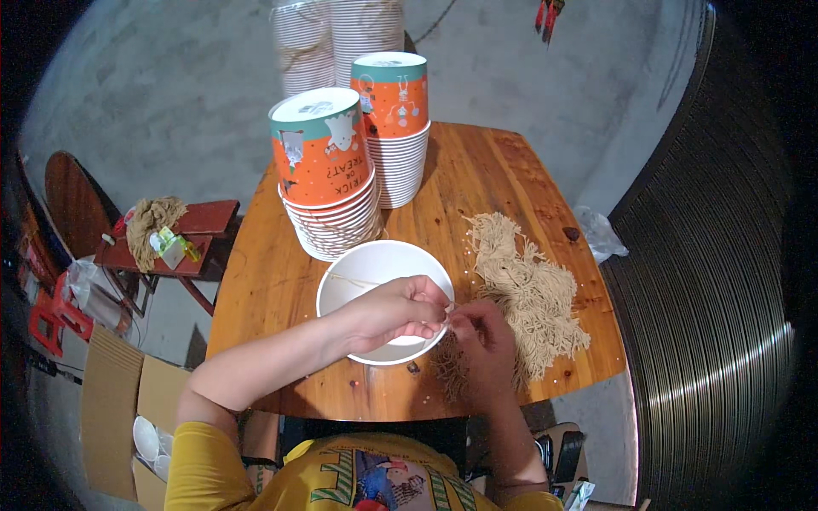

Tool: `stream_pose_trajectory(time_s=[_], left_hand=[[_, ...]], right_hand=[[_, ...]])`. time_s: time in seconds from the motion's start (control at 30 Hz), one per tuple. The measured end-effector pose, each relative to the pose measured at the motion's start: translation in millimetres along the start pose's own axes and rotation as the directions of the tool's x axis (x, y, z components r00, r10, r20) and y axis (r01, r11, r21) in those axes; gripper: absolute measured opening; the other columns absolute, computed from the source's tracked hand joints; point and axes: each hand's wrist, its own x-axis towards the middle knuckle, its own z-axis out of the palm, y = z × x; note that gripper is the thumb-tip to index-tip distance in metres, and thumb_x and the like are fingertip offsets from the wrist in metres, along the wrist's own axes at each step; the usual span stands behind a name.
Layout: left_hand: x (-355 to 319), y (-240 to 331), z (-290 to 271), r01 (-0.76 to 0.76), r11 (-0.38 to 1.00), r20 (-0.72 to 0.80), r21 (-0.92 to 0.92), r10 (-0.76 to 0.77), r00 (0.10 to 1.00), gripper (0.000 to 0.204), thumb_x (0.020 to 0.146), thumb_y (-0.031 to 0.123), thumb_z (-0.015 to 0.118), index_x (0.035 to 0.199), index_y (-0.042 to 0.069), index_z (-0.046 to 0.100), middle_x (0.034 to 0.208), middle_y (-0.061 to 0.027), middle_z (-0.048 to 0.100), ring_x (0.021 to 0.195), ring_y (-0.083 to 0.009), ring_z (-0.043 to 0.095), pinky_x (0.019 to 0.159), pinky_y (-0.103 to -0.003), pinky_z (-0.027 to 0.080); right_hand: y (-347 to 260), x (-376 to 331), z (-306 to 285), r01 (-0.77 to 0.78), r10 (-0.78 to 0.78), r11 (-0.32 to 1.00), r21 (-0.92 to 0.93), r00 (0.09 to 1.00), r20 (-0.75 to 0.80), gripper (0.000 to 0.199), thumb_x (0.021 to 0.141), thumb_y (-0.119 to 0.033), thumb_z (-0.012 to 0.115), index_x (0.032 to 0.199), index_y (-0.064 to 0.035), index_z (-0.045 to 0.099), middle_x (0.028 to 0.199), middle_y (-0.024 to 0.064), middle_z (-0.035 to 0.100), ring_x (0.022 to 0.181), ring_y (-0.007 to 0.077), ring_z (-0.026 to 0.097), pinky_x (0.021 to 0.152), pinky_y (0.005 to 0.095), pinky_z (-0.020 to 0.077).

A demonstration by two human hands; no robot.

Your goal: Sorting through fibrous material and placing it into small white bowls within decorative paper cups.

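Note:
My left hand [399,313] reaches over a white paper bucket [326,300] whose open mouth faces up. Its fingertips pinch a thin pale cord, beside the bucket's right rim. My right hand [486,345] meets it there, fingers bent and pinching at the same small spot. The cord's ends are mostly hidden by the fingers. A tan cord strand [354,280] crosses the inside of the bucket. Right of my right hand lies a heap of tan cords [532,298]; a darker, shaded bunch of them sits under that hand.
Upside-down stacks of orange and white paper buckets [324,162] stand behind, with a second stack [400,145] and taller white stacks [366,34] farther back. The wooden table [477,162] has rounded edges. A red bench [200,226] and cardboard box [111,400] stand left; a ribbed shutter [716,341] right.

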Motion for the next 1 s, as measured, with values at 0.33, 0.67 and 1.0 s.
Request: stream_pose_trajectory(time_s=[0.33,0.67,1.0], left_hand=[[-7,-8,7,-0.131,0.975,-0.056,0.179,0.143,0.988,0.03,0.08,-0.005,0.063,0.103,0.003,0.045,0.088,-0.0043,0.055,0.078,-0.0133,0.059,0.073,-0.024,0.052],[-13,-10,16,-0.251,0.819,-0.047,0.516,0.32,0.946,0.032,0.082,-0.001,0.062,0.108,0.002,0.043,0.087,-0.0024,0.053,0.084,-0.0106,0.056,0.078,-0.023,0.047],[-11,-9,7,-0.181,0.8,-0.033,0.572,0.244,0.969,0.009,0.083,0.002,0.059,0.089,-0.002,0.054,0.082,-0.0065,0.058,0.079,-0.013,0.058,0.074,-0.025,0.046]], right_hand=[[-3,7,-10,0.003,0.001,0.998,-0.067,0.998,0.06,0.017,0.081,-0.011,0.063,0.096,-0.0035,0.059,0.088,0.0114,0.059,0.082,0.0251,0.06,0.074,0.0345,0.0489],[-10,10,-10,0.021,-0.003,0.986,-0.165,0.994,0.108,0.011,0.079,-0.009,0.066,0.084,-0.004,0.058,0.073,0.0009,0.053,0.066,0.0082,0.051,0.059,0.0233,0.0421],[-14,11,-8,-0.045,0.063,0.985,-0.167,0.992,0.107,0.017,0.078,-0.014,0.068,0.088,-0.0039,0.057,0.081,0.0098,0.06,0.072,0.0218,0.061,0.064,0.0329,0.0493]])
